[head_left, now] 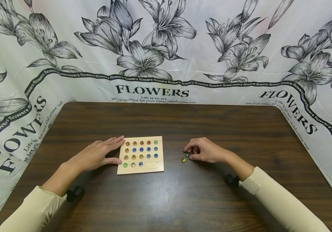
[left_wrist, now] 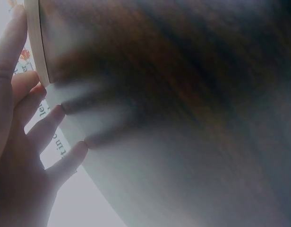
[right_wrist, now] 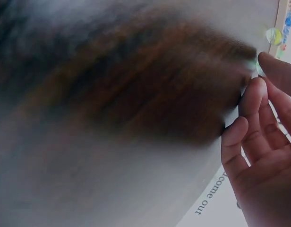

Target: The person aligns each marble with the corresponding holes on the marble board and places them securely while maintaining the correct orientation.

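A light wooden board [head_left: 141, 169] with rows of hollows lies on the table, most hollows filled with coloured glass marbles. Two hollows at the right of its near row hold no marble. My left hand [head_left: 103, 154] rests at the board's left edge, fingers straight, thumb touching the near-left side. To the right of the board, my right hand [head_left: 207, 150] has thumb and forefinger on either side of a green marble [head_left: 187, 154], pinching it at the tabletop. A yellow marble [head_left: 183, 160] lies just beside that; it also shows in the right wrist view.
The dark wood-grain table [head_left: 166, 199] extends around the board on every side. Behind it and along both sides hangs a white sheet [head_left: 93, 88] printed with black flowers and lettering. A dark band [head_left: 75, 194] sits at the left wrist and another [head_left: 232, 179] at the right.
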`<state>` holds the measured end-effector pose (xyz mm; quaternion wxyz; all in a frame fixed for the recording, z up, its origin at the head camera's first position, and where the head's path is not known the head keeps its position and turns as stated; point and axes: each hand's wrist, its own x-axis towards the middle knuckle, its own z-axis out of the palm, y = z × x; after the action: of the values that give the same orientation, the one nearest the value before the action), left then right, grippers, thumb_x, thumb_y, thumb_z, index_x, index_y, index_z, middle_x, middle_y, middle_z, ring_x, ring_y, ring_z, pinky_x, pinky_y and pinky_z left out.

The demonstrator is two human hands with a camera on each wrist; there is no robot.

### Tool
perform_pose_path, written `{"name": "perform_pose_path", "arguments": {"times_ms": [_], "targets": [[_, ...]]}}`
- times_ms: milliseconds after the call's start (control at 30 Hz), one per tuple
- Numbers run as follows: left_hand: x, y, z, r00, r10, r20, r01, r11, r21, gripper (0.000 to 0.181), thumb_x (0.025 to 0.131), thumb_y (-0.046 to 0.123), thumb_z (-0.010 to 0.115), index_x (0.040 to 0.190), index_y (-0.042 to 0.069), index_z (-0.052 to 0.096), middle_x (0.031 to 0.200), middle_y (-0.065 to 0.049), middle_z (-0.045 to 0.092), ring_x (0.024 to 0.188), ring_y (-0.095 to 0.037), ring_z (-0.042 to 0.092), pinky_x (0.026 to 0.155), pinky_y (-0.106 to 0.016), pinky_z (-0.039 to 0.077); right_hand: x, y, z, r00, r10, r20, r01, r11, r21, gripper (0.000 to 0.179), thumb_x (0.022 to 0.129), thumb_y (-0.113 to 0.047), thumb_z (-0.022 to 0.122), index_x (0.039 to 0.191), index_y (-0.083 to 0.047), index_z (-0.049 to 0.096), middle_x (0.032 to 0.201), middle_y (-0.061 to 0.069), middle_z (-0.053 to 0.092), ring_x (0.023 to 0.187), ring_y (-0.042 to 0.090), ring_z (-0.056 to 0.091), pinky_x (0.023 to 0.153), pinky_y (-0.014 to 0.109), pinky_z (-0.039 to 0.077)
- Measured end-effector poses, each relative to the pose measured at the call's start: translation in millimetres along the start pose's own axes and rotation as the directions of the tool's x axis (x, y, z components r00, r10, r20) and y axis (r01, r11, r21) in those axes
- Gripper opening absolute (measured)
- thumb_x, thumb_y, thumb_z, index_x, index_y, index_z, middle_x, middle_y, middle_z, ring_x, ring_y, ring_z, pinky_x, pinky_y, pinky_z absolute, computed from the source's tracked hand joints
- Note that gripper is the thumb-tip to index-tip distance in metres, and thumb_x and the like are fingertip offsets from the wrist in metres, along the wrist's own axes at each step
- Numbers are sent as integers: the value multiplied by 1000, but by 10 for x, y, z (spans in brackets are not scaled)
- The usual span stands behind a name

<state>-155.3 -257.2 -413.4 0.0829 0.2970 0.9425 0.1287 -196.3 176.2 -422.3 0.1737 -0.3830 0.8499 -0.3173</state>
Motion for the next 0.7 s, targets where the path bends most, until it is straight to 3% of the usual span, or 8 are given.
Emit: {"name": "perform_pose_path", "arguments": {"times_ms": [467,700], "targets": [[4,-23,16,999,39,-22,-39,999,-6,80,92,53,65,151,5,41,158,-12,37,141,-36,39,104,-58,41,73,-11,27,999,-17,-34,16,999,-31,11,88,-6,75,97,-11,74,92,-5,67,75,6,58,68,26,52],[7,-14,8,1000,4,0,-4,1000,4,82,92,58,61,152,7,40,158,-11,36,142,-35,38,101,-64,38,205,-147,22,997,-50,-52,48,998,-39,9,88,-7,75,96,-11,74,88,-8,65,73,4,57,66,25,52]]}}
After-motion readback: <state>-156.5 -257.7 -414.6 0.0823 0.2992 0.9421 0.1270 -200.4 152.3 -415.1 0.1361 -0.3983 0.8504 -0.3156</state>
